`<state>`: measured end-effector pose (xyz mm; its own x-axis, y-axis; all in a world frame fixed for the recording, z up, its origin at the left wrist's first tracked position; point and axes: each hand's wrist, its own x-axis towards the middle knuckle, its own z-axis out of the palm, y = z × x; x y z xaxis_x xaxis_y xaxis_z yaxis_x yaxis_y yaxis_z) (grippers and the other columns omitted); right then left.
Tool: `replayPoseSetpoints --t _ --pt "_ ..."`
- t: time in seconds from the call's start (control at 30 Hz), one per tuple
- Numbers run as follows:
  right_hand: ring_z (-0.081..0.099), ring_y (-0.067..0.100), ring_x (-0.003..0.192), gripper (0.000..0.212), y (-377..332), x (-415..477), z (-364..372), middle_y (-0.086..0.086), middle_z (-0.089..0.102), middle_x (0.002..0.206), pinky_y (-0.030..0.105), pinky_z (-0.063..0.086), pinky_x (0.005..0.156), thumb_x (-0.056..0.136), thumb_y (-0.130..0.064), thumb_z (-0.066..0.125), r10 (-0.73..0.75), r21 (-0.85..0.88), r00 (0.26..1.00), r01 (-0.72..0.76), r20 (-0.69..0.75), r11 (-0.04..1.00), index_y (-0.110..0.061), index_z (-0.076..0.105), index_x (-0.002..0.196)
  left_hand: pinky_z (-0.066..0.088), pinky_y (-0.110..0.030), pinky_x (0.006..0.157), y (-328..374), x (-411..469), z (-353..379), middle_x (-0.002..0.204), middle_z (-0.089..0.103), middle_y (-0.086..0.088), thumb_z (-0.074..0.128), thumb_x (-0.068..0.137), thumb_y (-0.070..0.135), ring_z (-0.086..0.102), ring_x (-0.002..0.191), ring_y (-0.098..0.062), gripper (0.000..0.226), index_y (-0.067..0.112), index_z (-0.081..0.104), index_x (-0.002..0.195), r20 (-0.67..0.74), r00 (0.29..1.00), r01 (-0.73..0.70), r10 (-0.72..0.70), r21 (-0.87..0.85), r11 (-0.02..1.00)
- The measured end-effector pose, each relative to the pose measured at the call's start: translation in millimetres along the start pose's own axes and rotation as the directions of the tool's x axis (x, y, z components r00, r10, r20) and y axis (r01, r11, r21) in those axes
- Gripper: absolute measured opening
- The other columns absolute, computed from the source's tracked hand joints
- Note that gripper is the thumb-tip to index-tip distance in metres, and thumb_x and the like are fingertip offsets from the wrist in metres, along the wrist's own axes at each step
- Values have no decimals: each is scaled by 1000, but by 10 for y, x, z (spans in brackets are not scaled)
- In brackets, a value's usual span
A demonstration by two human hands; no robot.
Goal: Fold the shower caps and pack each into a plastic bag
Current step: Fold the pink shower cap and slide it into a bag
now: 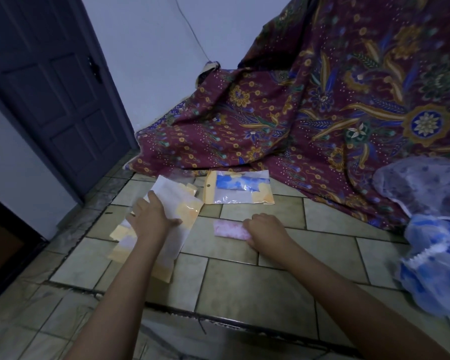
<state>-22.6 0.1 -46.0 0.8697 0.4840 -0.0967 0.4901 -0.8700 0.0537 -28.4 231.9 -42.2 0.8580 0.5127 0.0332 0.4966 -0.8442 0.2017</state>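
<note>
A folded pink shower cap (229, 229) lies flat on the tiled floor in the middle. My right hand (264, 231) holds its right end with curled fingers. To the left, my left hand (151, 216) rests with spread fingers on a pile of empty plastic bags (178, 203) with orange-yellow corners. Behind them lies a packed bag (238, 187) with a folded blue and white cap inside. At the right edge sit loose unfolded caps, one purple-grey (424, 185) and one blue (434, 261).
A maroon batik cloth (322, 105) drapes over something along the back and right. A dark door (52, 81) stands at the left, with a white wall beside it. A dark grout step (218, 317) crosses the floor near my forearms.
</note>
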Motion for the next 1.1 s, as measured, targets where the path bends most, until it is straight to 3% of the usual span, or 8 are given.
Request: replayPoseSetpoints --t 0.13,0.23,0.37,0.53,0.67,0.77,0.9,1.1 --pt "61 26 97 28 -89 8 -2 12 64 105 26 45 77 79 -10 63 34 -9 998 -35 -61 999 -6 61 106 40 -39 79 22 16 -243 118 57 -20 60 88 20 53 108 -38 44 4 43 125 -53 996 -81 72 -192 978" --pt "54 15 35 45 -154 -3 -2 5 53 40 10 33 38 10 -20 87 43 10 979 -42 -200 999 -11 58 43 39 -36 77 40 20 -424 117 59 -20 53 90 14 54 106 -37 31 4 53 119 -54 993 -116 103 -370 922" --pt "64 25 88 21 -35 -5 -31 11 67 95 26 46 69 76 -16 65 202 225 978 -187 -47 956 -7 63 95 48 -37 71 93 -71 -606 100 58 -11 49 85 -5 57 80 -26 32 17 52 107 82 986 -22 147 -806 591" --pt "47 10 55 24 234 -99 -177 -2 52 59 11 35 45 83 -5 59 362 915 931 -192 56 354 -13 54 61 45 -31 60 195 -132 -575 96 58 -4 50 89 -3 58 79 -22 28 20 52 106 187 955 82 232 -913 401" --pt "59 18 68 20 329 -165 -274 8 65 75 28 50 67 88 1 50 404 981 901 -94 156 -169 -9 63 76 43 -32 64 394 -197 -443 80 57 -2 59 90 28 58 74 -22 16 19 53 78 216 945 90 245 -894 438" --pt "56 24 77 19 395 -191 -318 21 65 86 36 45 71 89 0 47 467 941 868 0 167 -337 -6 61 79 35 -27 57 543 -227 -360 63 48 0 61 88 34 46 62 -18 29 12 52 71 171 946 41 276 -906 421" --pt "54 15 66 12 572 -261 -399 9 59 79 20 44 51 90 0 49 593 847 773 148 223 -511 -1 60 89 45 -30 73 732 -296 -357 98 60 8 61 89 14 57 89 -12 9 20 64 94 57 896 -150 440 -894 421" --pt "60 13 57 32 782 -308 -412 10 61 82 19 46 47 90 -2 51 676 716 663 298 320 -631 9 50 120 40 -11 83 943 -363 -292 95 64 20 62 88 12 55 88 14 12 22 69 88 23 781 -334 624 -830 447"
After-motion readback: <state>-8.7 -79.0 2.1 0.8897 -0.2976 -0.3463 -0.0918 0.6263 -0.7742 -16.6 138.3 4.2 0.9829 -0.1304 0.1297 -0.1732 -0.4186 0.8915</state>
